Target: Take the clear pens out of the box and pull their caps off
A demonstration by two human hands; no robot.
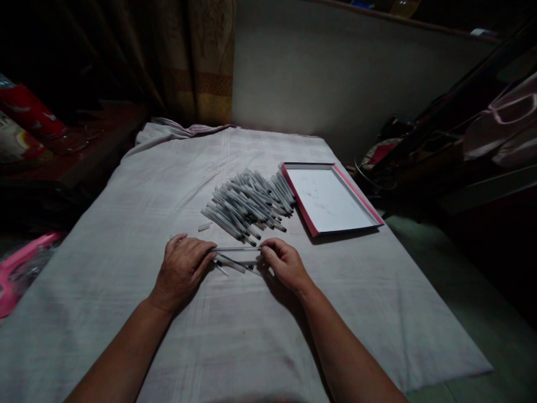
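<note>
The person sits before a low table covered with a pale cloth (126,235). Both forearms reach forward over it. The left hand (182,271) lies palm down on the cloth, the fingers bent a little and close together, and its fingertips press on one end of a thin clear pen (237,249) that lies across, between the two hands. The right hand (285,263) meets the other end of this pen; its thumb and first fingers are pinched together on the tip, the other fingers curled under. So the pen is held at both ends, just above the cloth or on it, I cannot tell which.

Under this pen, near the left fingertips, a few more loose pens (230,264) lie slanted on the cloth, partly hidden by the hands.

Just behind the hands is a big heap of pens (249,200), grey and white, all pointing in about the same direction. A small white cap (205,226) lies alone to the left of the heap. On the right side, touching the heap, stands a flat box lid (369,210) with a pink rim and a white inside.

Behind the table hangs a curtain (210,61), and a pink plastic thing (20,263) lies at the far left.
</note>
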